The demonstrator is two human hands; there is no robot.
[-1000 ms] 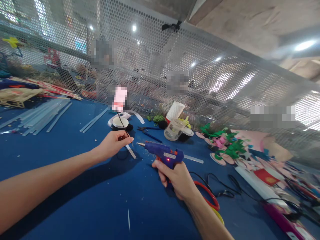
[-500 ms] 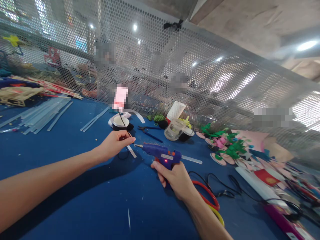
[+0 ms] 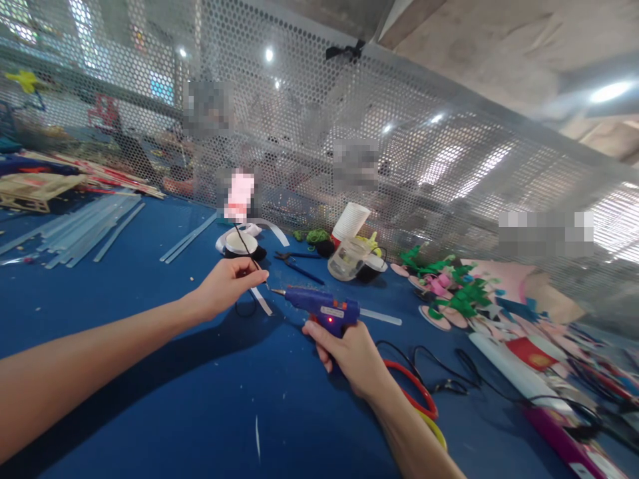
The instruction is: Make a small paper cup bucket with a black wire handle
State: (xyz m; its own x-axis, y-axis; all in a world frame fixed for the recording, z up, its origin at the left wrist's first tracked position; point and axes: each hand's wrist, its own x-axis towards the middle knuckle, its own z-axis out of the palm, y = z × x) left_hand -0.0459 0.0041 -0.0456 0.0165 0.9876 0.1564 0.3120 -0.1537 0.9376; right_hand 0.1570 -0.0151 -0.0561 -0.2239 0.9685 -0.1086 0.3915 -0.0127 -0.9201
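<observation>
My right hand (image 3: pixel 349 352) is wrapped round the grip of a blue glue gun (image 3: pixel 317 305). A red light glows on its side and a clear glue stick (image 3: pixel 380 316) sticks out of its back. The nozzle points left, close to the fingertips of my left hand (image 3: pixel 227 286). Between thumb and fingers, my left hand pinches a thin black cord (image 3: pixel 245 243). The cord runs up past a white-topped black spool (image 3: pixel 241 245). A white strip (image 3: pixel 261 301) lies on the blue table just below that hand.
Blue-handled pliers (image 3: pixel 302 265), a clear cup (image 3: pixel 345 261) and tilted white stacked cups (image 3: pixel 352 219) stand behind. Left lie several glue sticks (image 3: pixel 84 226). Green and pink craft pieces (image 3: pixel 459 293), a power strip (image 3: pixel 519 372) and red tape ring (image 3: pixel 417 389) are right. A perforated metal screen (image 3: pixel 299 133) closes the back.
The glue gun's nozzle and my left fingertips have drawn slightly apart. Both hands keep their holds, and the rest of the table looks the same.
</observation>
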